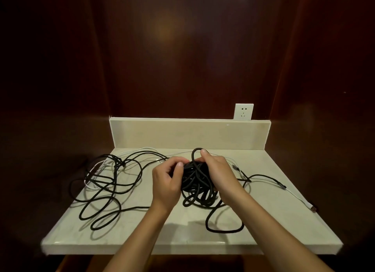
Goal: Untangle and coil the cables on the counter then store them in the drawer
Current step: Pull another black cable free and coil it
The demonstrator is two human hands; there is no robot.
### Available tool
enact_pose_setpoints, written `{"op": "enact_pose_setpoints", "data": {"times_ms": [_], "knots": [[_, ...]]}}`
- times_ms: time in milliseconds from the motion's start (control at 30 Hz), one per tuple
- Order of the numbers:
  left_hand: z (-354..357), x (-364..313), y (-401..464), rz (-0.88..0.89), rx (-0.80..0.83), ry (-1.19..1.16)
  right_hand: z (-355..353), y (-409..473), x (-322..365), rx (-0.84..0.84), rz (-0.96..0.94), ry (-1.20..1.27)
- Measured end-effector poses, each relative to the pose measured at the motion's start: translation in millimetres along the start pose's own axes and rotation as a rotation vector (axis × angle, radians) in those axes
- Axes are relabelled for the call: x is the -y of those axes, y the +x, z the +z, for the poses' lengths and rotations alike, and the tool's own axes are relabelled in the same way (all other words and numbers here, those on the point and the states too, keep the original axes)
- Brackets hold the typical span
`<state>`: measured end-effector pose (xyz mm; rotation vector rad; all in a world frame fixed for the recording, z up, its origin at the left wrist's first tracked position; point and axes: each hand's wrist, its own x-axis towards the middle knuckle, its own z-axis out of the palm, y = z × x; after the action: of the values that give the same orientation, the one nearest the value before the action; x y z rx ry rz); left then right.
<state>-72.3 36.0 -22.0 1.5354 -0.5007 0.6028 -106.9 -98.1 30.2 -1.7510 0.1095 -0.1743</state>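
Note:
A bundle of coiled black cable (195,182) is held just above the middle of the pale stone counter (142,227). My left hand (168,182) grips the bundle's left side. My right hand (220,170) grips its right side and pinches a loop that sticks up at the top. Loose black cable (105,190) sprawls in tangled loops over the counter's left half, mixed with a white cable (95,166). Another black loop (223,229) trails from the bundle toward the front edge. No drawer is in view.
A thin white cable with a black joint (282,185) runs to the counter's right edge, ending in a plug (313,208). A white wall socket (243,111) sits above the stone backsplash (188,132). Dark wood panels enclose the counter on three sides.

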Motion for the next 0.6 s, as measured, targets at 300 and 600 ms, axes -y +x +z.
{"op": "enact_pose_setpoints", "data": {"times_ms": [300,600], "knots": [[13.6,-21.3,-0.2,0.015,0.116,0.177,13.2,7.3,-2.4,-0.383,-0.006,0.159],[-15.8,-10.2,5.3,0.012,0.550,0.272,12.0,9.0,-7.3,-0.315,0.109,0.242]]}}
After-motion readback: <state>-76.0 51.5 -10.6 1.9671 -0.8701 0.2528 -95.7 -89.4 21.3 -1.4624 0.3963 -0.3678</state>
